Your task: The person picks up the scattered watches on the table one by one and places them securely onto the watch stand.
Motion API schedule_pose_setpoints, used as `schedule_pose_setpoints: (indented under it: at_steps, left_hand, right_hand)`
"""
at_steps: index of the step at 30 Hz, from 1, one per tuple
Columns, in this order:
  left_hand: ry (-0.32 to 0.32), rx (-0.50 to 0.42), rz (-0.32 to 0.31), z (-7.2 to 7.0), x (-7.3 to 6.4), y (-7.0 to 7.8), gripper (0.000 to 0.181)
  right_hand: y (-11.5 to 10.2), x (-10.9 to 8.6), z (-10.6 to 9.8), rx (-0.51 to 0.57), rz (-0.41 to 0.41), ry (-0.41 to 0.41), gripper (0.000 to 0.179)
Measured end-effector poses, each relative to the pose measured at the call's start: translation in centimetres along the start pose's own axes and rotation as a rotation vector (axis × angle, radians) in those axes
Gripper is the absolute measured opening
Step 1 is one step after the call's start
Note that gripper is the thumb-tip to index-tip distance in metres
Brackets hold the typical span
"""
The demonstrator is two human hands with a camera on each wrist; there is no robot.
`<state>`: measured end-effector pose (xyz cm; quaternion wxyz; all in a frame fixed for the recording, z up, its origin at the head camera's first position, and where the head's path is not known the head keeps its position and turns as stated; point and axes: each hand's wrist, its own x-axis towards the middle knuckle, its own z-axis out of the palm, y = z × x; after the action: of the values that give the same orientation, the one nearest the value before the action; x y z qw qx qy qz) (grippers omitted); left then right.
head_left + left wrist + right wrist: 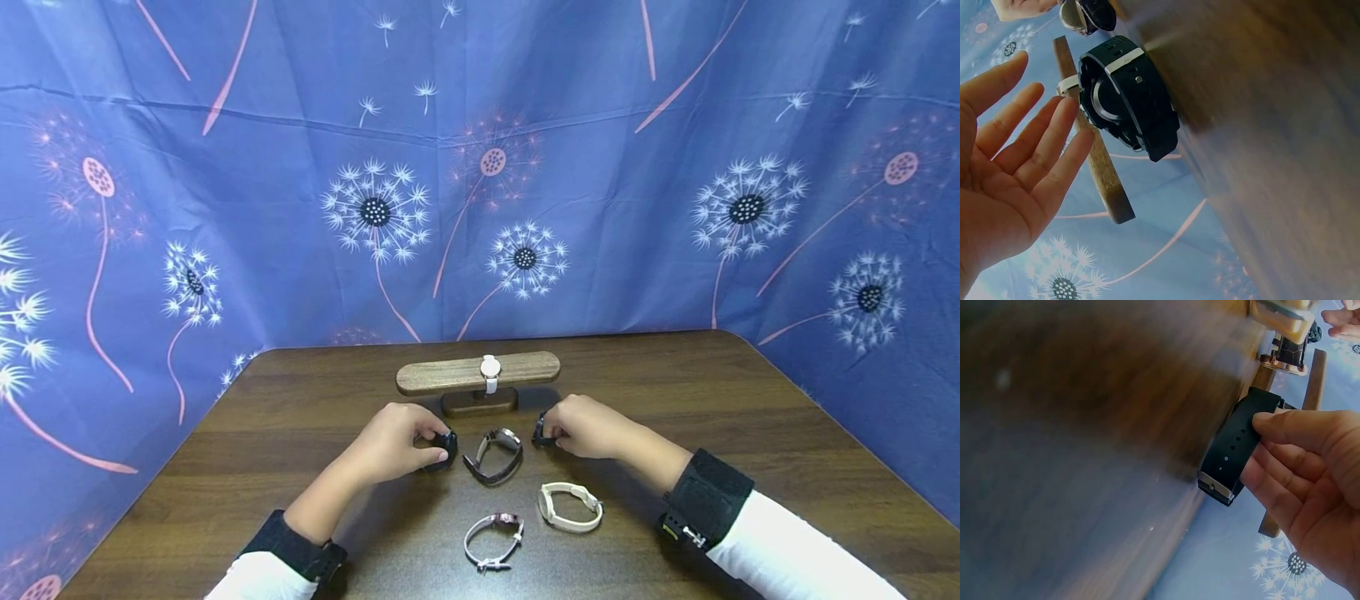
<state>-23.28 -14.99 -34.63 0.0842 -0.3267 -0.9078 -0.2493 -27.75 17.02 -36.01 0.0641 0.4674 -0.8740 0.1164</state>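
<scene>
My left hand (393, 442) is beside a bulky black watch (450, 443) on the table. In the left wrist view its fingers are spread and relaxed, and the fingertips come close to the black watch (1132, 94); contact is unclear. To the right, my right hand (588, 425) pinches another black watch (539, 428). The right wrist view shows the thumb on its black strap (1235, 440), with the other fingers behind. Between the hands lies a watch with a dark strap (492, 477).
Behind the hands stands a wooden watch stand (438, 376), its bar carrying a white-strapped watch (491, 367). Nearer me lie a cream watch (573, 525) and a thin pale-strapped watch (470, 540). A blue dandelion-print cloth (600, 300) hangs behind the brown table (300, 392).
</scene>
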Motion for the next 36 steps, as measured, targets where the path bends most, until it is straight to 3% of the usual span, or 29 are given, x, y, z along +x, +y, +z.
schedule_pose_setpoints:
  at_steps: [8, 14, 23, 28, 32, 36]
  left_hand:
    - [0.008, 0.002, 0.039, 0.2, 0.1, 0.0, 0.021]
    - [0.042, 0.006, 0.091, 0.4, 0.3, 0.2, 0.019]
    - [0.096, -0.021, 0.109, 0.0, 0.7, 0.6, 0.023]
    - [0.150, -0.090, 0.064, -0.4, 0.9, 1.6, 0.033]
    - [0.200, -0.179, 0.006, -0.8, 1.1, 2.7, 0.042]
    - [0.239, -0.273, -0.006, -1.0, 1.6, 3.7, 0.047]
  right_hand:
    - [-0.1, -0.1, 0.2, 0.000, -0.010, 0.046, 0.021]
    - [0.0, -0.3, -0.2, 0.018, -0.025, 0.129, 0.023]
    - [-1.3, 0.1, -1.6, 0.180, -0.006, 0.297, 0.019]
    - [-2.8, 0.3, -2.7, 0.255, 0.005, 0.368, 0.019]
    - [-3.6, 0.5, -3.3, 0.283, -0.042, 0.446, 0.021]
    - [-4.4, 0.8, -3.7, 0.313, -0.090, 0.517, 0.023]
